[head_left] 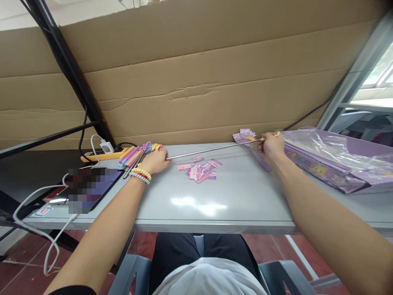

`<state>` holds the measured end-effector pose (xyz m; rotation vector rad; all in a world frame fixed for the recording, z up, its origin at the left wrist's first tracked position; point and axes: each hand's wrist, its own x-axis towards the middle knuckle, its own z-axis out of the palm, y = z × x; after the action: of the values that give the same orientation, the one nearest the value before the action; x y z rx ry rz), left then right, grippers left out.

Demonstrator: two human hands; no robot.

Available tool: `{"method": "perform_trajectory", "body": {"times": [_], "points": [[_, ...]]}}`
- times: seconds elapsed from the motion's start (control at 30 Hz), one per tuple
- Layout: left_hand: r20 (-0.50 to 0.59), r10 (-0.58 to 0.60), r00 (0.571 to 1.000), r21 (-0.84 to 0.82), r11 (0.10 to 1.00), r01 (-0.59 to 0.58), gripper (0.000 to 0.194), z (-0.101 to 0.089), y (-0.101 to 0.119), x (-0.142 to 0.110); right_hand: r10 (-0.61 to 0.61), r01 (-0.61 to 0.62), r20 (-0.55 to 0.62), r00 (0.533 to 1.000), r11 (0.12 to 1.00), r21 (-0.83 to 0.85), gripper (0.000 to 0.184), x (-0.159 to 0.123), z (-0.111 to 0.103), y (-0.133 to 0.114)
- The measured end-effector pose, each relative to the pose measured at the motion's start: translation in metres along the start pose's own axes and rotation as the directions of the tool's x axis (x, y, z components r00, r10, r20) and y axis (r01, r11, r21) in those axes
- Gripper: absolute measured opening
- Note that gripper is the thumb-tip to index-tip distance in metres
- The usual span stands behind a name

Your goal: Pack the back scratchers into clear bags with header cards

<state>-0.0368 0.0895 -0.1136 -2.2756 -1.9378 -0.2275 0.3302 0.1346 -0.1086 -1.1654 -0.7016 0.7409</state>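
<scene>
A thin extended metal rod (211, 151), which looks telescopic, spans the space above the desk between my two hands. My left hand (156, 161), with bracelets at the wrist, is closed around the rod's left end, beside a pile of colourful-handled sticks (135, 155). My right hand (273, 146) is closed on the other end, where a yellow piece (277, 134) pokes out past the fingers. Below the rod lies a loose heap of small pink and purple printed cards (201, 171). More such cards (244, 134) in clear plastic lie near my right hand.
A purple box (325, 168) with clear plastic film stands at the right of the grey desk (245, 200). On the left are a tablet (106, 190), white cables (33, 229) and a yellow power strip (104, 155). A cardboard wall (199, 82) closes the back.
</scene>
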Motion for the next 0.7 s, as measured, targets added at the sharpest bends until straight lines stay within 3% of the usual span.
{"method": "perform_trajectory", "body": {"times": [0.3, 0.57, 0.7], "points": [[0.076, 0.163, 0.984, -0.016, 0.987, -0.162, 0.027, 0.0042, -0.0033, 0.0019, -0.015, 0.015, -0.007, 1.0, 1.0, 0.001, 0.021, 0.0051, -0.0022, 0.0024], [0.087, 0.083, 0.993, 0.035, 0.996, -0.087, 0.025, 0.0044, -0.0036, 0.002, -0.027, 0.027, -0.002, 1.0, 0.999, -0.031, 0.022, 0.0044, 0.0001, 0.0044], [0.092, 0.113, 0.989, 0.011, 0.993, -0.115, 0.027, 0.0062, -0.0042, 0.0022, -0.031, 0.031, 0.002, 1.0, 0.999, -0.026, 0.025, 0.0055, -0.0002, 0.0051]]}}
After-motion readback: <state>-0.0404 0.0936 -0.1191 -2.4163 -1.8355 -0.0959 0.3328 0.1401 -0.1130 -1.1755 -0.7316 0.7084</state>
